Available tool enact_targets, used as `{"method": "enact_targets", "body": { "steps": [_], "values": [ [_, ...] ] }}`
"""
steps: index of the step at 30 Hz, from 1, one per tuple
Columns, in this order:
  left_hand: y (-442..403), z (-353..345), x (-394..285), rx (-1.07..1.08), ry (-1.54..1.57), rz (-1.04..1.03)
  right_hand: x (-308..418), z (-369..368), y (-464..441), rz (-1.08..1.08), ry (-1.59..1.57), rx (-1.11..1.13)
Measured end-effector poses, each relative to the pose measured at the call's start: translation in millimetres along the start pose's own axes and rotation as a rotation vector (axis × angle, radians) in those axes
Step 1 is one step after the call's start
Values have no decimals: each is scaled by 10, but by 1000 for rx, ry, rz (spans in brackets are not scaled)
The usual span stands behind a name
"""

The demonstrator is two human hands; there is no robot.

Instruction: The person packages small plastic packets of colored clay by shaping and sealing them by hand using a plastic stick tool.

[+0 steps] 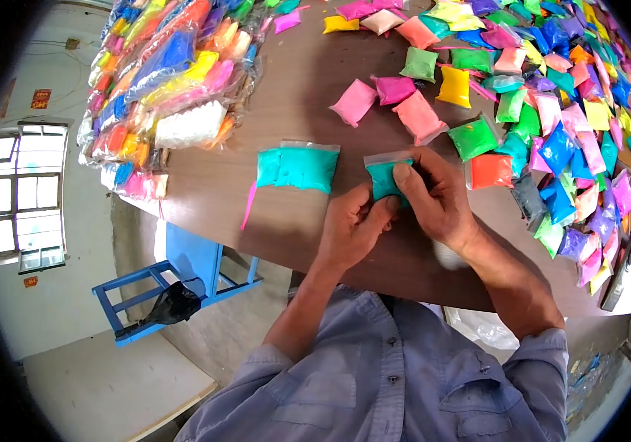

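Observation:
Both hands hold one small clear packet of teal modelling clay [383, 177] above the brown table [286, 228]. My left hand [356, 225] pinches its lower edge between thumb and fingers. At its upper right side, my right hand [437, 195] is closed on it with the thumb across the front. Left of the hands lies a wider teal clay packet [298, 168], flat on the table. A thin pink strip [249, 205] sticks out from its left end. Close to my right hand are a green packet [475, 138] and a red packet [491, 171].
A large pile of colourful clay packets [558, 151] covers the table's right side. Bagged bundles of packets [175, 74] are heaped at the left. Below the table's left edge stands a blue stool [194, 254] with a black bag [174, 302] on it.

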State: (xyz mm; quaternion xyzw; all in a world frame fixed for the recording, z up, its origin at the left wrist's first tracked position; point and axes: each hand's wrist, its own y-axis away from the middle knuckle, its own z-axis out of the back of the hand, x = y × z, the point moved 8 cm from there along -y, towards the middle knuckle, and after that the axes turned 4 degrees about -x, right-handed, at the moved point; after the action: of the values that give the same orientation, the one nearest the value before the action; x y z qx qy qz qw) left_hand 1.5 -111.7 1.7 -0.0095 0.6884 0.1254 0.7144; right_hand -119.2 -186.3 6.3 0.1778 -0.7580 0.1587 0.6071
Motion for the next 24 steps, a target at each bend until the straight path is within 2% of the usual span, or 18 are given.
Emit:
{"method": "enact_targets", "body": {
  "steps": [6, 14, 17, 19, 21, 24],
  "values": [
    [12, 2, -106, -58, 24, -38, 41, 20, -10, 173, 151, -13],
    [-13, 37, 26, -6, 62, 0, 84, 2, 0, 149, 129, 10],
    [-1, 22, -19, -22, -5, 12, 91, 9, 4, 146, 146, 6],
    [12, 35, -61, -78, 94, -12, 75, 11, -3, 127, 143, -5],
    [15, 115, -9, -90, 67, -37, 133, -19, 1, 234, 201, 12],
    [7, 111, -39, -123, 75, -60, 100, -38, -4, 202, 227, 53]
  ]
}}
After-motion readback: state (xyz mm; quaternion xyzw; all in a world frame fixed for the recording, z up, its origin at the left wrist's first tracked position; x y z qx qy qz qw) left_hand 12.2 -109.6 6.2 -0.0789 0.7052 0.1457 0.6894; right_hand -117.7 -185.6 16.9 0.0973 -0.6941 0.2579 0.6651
